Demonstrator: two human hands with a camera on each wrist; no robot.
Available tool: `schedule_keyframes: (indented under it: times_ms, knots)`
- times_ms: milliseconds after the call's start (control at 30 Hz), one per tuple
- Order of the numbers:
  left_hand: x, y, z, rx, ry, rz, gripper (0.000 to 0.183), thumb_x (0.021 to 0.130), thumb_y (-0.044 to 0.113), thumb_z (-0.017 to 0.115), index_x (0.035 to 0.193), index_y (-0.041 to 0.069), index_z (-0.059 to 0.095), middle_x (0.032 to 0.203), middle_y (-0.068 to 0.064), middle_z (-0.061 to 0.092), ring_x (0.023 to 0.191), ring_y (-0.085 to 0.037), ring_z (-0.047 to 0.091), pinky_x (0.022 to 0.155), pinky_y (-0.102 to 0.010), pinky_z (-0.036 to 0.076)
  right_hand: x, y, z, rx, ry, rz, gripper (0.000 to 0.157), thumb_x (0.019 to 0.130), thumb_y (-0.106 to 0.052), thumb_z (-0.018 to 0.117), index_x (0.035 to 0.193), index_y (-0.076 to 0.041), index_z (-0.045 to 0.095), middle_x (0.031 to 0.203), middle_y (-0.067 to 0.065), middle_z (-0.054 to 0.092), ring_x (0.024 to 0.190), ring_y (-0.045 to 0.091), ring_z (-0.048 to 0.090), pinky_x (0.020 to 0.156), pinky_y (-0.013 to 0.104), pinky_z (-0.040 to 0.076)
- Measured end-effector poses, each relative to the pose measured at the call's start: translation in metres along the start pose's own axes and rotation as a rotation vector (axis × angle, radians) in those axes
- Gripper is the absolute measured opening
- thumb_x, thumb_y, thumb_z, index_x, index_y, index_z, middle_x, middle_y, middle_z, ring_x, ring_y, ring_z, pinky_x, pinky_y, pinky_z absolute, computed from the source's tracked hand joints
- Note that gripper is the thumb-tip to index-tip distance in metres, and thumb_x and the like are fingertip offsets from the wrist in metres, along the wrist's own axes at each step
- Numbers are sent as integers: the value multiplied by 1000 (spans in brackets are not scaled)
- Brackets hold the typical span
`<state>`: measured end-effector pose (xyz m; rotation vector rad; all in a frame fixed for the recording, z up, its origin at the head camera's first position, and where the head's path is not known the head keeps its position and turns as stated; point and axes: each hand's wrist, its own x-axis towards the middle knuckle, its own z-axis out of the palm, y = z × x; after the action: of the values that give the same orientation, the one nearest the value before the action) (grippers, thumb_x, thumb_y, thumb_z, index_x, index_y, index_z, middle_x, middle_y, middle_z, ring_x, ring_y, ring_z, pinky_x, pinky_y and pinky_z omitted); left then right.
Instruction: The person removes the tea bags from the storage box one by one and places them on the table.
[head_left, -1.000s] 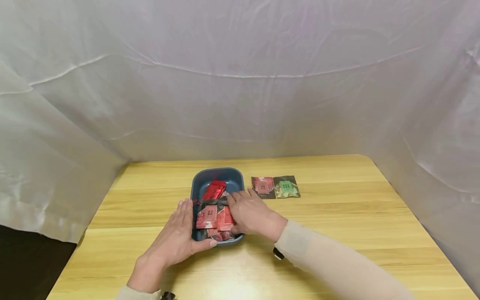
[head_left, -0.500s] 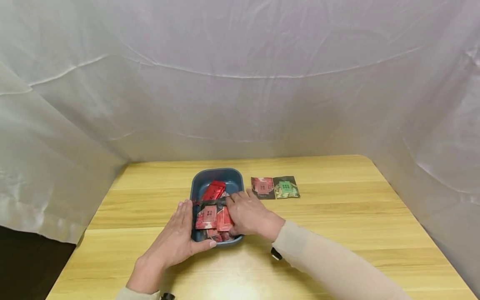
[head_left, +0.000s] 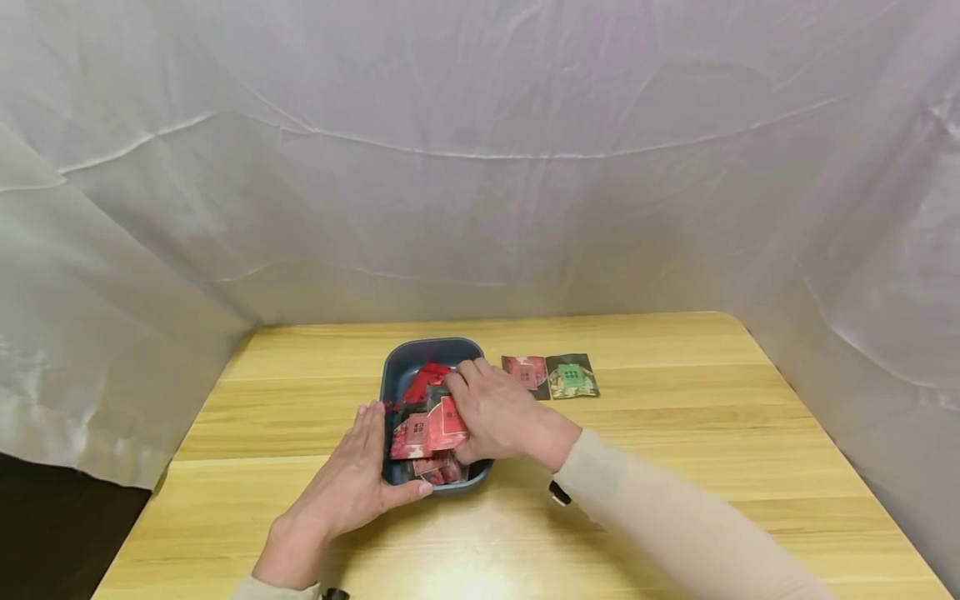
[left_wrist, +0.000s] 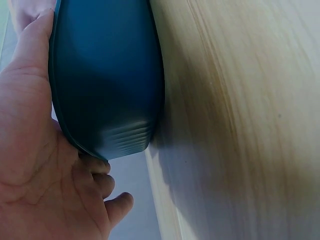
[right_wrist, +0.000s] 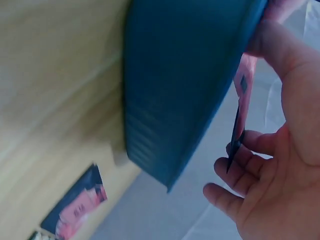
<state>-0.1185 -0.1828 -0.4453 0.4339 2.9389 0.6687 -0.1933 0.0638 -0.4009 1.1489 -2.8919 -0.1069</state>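
Note:
A dark blue rounded bin (head_left: pixel 405 360) stands on the table, holding several red, pink and black sachets. My left hand (head_left: pixel 348 467) rests along its left side with straight fingers, the thumb across the front-left rim; the left wrist view shows the palm against the bin wall (left_wrist: pixel 110 75). Over the bin's right side, my right hand (head_left: pixel 506 417) holds a red-and-black sachet (head_left: pixel 446 421) by its edge. In the right wrist view this sachet (right_wrist: pixel 243 100) stands tilted above the rim, between thumb and fingers. A pink-labelled sachet (head_left: pixel 412 433) lies beside it in the bin.
Right of the bin, a pink-and-black sachet (head_left: pixel 525 373) and a green-and-black sachet (head_left: pixel 573 377) lie side by side on the wooden table (head_left: pixel 675 417). Shiny red packets (head_left: pixel 426 379) sit in the bin's back part. Pale cloth (head_left: pixel 480 208) hangs behind.
My right hand has risen slightly, and the red-and-black sachet has come up with it, shifting left over the pink-labelled one. My left hand and the bin have barely moved.

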Motion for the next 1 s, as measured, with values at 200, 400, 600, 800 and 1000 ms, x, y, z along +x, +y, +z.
schedule_keyframes:
  times_ms: [200, 400, 600, 800, 1000]
  knots:
    - [0, -1, 0, 0, 1, 2, 141, 80, 90, 61, 164, -11, 12, 173, -31, 14, 161, -47, 13, 128, -59, 26, -4, 18, -11, 44, -3, 20, 98, 74, -61, 81, 147, -3, 49, 139, 11, 55, 122, 26, 52, 112, 41, 49]
    - [0, -3, 0, -4, 3, -5, 142, 79, 90, 62, 165, -11, 10, 173, -30, 13, 161, -47, 13, 128, -60, 26, -14, 39, -16, 62, 32, 11, 91, 72, -55, 80, 141, -1, 53, 130, 11, 58, 116, 25, 53, 109, 40, 50]
    - [1, -3, 0, -3, -6, -12, 142, 79, 90, 62, 165, -10, 9, 173, -30, 13, 162, -47, 12, 129, -60, 24, -30, 69, -20, 79, 33, 64, 80, 69, -50, 80, 129, -5, 54, 114, 5, 54, 102, 22, 49, 96, 38, 51]
    - [0, -4, -2, -14, -17, -15, 142, 79, 90, 62, 165, -10, 9, 173, -29, 11, 162, -46, 10, 128, -61, 24, -50, 105, -18, 77, 33, 125, 81, 68, -48, 85, 128, -2, 55, 111, 7, 55, 95, 22, 49, 86, 38, 50]
    - [0, -5, -4, -25, -31, -25, 143, 78, 91, 61, 166, -9, 7, 174, -29, 10, 162, -46, 8, 128, -62, 23, -69, 138, -11, 63, -22, 191, 88, 72, -48, 87, 135, 3, 53, 120, 15, 58, 101, 27, 54, 94, 47, 54]
